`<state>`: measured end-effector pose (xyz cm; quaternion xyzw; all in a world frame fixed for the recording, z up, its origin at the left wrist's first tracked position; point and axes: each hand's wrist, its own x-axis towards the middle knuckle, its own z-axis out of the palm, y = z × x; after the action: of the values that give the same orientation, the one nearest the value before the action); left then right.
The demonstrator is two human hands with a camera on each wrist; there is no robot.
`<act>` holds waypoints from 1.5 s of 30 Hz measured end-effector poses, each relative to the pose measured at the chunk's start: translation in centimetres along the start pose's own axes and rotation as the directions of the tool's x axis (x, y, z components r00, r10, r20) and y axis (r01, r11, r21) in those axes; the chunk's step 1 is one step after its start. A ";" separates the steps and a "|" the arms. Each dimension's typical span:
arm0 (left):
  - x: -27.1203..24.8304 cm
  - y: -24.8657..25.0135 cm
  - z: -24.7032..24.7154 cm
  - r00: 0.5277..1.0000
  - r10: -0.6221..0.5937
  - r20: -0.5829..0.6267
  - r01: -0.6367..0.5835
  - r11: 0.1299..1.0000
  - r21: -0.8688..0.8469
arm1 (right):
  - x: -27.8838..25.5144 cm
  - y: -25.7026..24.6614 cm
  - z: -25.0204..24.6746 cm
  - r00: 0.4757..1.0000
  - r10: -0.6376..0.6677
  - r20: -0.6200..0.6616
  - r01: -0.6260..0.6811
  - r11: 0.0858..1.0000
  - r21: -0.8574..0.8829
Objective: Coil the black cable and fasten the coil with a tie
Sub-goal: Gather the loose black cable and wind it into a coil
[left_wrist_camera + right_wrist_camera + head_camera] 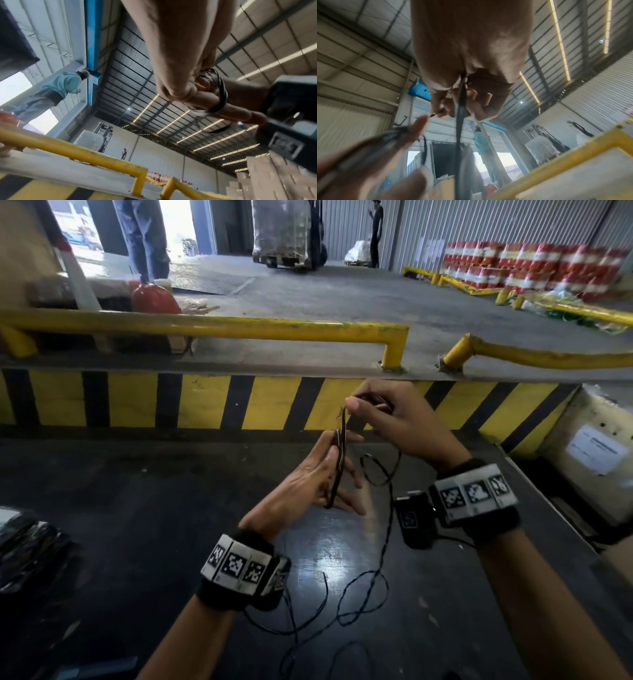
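The black cable is partly wound into a small narrow coil point(337, 474) that loops round the fingers of my left hand point(339, 470), whose thumb pinches it. In the left wrist view the coil point(222, 93) wraps those fingers as several strands. Just above it, my right hand point(351, 405) pinches a strand between thumb and forefinger. From the right hand the cable point(459, 121) hangs straight down. The loose remainder point(359, 604) lies in open loops on the dark table point(137, 525) below my wrists. Both hands are held above the table.
A black plastic-wrapped bundle point(24, 549) lies at the table's left edge, and a labelled cardboard box point(596, 446) stands to the right. Behind the table run a yellow-and-black striped kerb point(205, 402) and yellow rails point(205, 326). People and a loaded forklift are far off.
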<state>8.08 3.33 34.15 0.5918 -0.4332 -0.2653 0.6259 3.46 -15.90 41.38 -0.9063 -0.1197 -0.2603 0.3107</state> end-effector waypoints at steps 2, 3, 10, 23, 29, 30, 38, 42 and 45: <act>-0.3 0.5 0.4 1.000 0.021 0.011 -0.020 0.996 -0.089 | 0.3 1.5 0.8 0.996 0.088 0.010 -0.089 0.986 0.142; -0.4 0.7 0.4 0.999 0.030 0.014 -0.028 0.990 -0.140 | 0.1 2.3 1.6 0.987 0.157 0.031 -0.160 0.956 0.245; 1.1 2.8 -1.4 0.987 0.149 -0.061 -0.161 0.945 -0.286 | -7.1 3.7 11.1 0.891 0.374 0.259 -0.441 0.570 0.693; 4.8 -0.1 -7.1 0.940 0.091 -0.330 -0.041 0.987 0.157 | -10.2 -2.6 6.2 0.954 0.162 0.251 -0.251 0.891 0.378; 1.4 -2.1 -2.3 0.996 0.014 -0.087 -0.003 0.991 0.133 | -2.7 -4.7 -0.3 0.998 0.010 0.068 -0.013 0.999 0.033; 0.8 -1.9 -1.5 0.998 0.020 -0.055 -0.015 0.995 0.095 | -1.6 -4.2 -0.6 0.998 0.030 0.050 -0.033 0.998 0.053; -1.0 1.9 -0.2 0.993 0.110 0.041 -0.097 0.967 -0.235 | -1.2 1.6 4.4 0.939 0.327 0.109 -0.334 0.786 0.520; 1.0 3.3 -2.0 0.982 0.189 -0.015 -0.186 0.947 -0.261 | -5.4 3.5 9.9 0.894 0.399 0.202 -0.397 0.499 0.770; 3.1 4.3 -3.9 0.975 0.194 -0.107 -0.211 0.958 -0.194 | -8.7 3.7 12.9 0.863 0.404 0.303 -0.460 0.380 0.803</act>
<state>12.16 3.37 39.29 0.4880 -0.4346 -0.2169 0.7253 2.70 -11.23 26.09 -0.6380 -0.0005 -0.0505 0.7684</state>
